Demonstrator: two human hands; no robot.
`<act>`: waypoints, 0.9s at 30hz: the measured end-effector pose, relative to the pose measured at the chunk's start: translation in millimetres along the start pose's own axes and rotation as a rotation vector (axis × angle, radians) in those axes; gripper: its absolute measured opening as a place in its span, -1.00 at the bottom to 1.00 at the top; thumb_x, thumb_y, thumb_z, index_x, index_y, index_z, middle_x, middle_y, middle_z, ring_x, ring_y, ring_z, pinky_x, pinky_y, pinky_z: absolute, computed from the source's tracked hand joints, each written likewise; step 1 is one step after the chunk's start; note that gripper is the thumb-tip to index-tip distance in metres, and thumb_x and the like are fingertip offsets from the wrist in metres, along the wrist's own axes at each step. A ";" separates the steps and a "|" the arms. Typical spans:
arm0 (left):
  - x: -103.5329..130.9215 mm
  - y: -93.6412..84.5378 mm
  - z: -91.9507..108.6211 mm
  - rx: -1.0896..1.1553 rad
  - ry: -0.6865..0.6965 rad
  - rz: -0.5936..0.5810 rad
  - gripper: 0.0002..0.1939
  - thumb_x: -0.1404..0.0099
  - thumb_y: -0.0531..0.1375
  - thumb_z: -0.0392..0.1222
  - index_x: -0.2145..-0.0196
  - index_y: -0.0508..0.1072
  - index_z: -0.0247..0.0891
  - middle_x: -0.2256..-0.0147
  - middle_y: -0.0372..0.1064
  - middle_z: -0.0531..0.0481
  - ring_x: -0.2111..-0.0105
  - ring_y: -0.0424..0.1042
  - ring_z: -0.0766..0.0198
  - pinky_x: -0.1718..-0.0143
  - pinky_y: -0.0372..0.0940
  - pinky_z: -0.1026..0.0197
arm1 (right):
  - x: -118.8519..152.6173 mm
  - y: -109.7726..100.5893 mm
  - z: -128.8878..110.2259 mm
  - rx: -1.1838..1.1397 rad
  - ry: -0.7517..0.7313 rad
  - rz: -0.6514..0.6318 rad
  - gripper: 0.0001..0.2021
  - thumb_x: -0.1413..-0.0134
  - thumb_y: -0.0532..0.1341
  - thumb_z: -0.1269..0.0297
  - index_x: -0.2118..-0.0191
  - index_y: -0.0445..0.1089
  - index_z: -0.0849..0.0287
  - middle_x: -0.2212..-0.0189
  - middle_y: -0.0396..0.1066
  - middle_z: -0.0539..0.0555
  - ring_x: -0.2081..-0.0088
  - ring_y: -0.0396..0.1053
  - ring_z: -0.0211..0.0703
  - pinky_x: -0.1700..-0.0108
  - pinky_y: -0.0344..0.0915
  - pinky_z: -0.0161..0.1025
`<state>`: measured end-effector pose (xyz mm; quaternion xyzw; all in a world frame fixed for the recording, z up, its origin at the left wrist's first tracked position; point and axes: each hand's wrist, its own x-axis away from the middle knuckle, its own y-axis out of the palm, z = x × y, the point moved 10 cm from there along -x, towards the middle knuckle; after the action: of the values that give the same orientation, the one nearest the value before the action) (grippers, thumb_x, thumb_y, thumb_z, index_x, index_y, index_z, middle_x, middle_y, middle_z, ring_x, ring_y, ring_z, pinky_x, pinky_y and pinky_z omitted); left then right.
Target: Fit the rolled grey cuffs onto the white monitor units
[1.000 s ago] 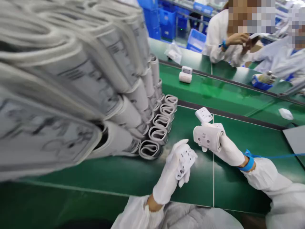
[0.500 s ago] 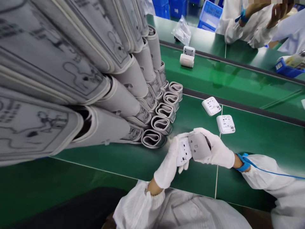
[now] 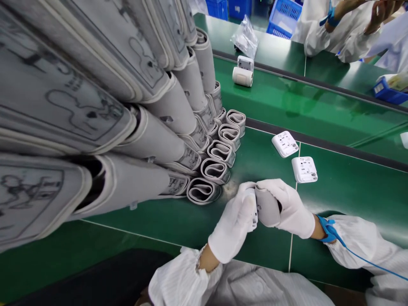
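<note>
My left hand [image 3: 234, 221], in a white glove, is closed round a white wrist blood pressure monitor body [image 3: 254, 212], tilted so that mostly its edge and part of its slotted back show. My right hand [image 3: 291, 208], gloved too and with a blue strap at the wrist, grips a rolled grey cuff [image 3: 267, 206]. The cuff's end meets the monitor body, or lies very near it; whether they are joined I cannot tell. Two more white monitor bodies [image 3: 285, 143] [image 3: 304, 169] lie back side up beyond my right hand.
Rolled grey cuffs [image 3: 215, 170] stand in stacked rows at the left, rising close to the camera. On the green conveyor belt [image 3: 287, 93] rides a monitor with its cuff [image 3: 243, 76]. Across it are a plastic bag [image 3: 245, 38], a blue bin [image 3: 390, 89] and another person's arms [image 3: 338, 25].
My left hand has turned the monitor body from face-on to nearly edge-on, its fingers now covering more of it. On the belt, the monitor with its cuff has shifted left.
</note>
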<state>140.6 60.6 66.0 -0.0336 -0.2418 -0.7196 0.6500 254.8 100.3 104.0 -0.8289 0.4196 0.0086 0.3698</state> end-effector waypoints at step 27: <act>9.7 -47.3 -12.7 -0.480 -0.050 0.460 -0.34 -0.10 0.37 -0.19 -0.19 0.54 -0.10 -0.08 0.54 -0.21 -0.29 0.34 -0.31 -0.34 0.19 -0.15 | 19.4 17.6 28.7 -0.123 0.361 0.007 0.26 0.27 0.53 0.06 -0.56 -0.02 0.15 -0.28 0.20 0.36 -0.23 0.32 0.39 -0.31 0.31 0.18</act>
<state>97.5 48.5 44.0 -0.2569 -0.0674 -0.5893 0.7630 263.5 98.1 66.2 -0.8365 0.4809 -0.1133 0.2370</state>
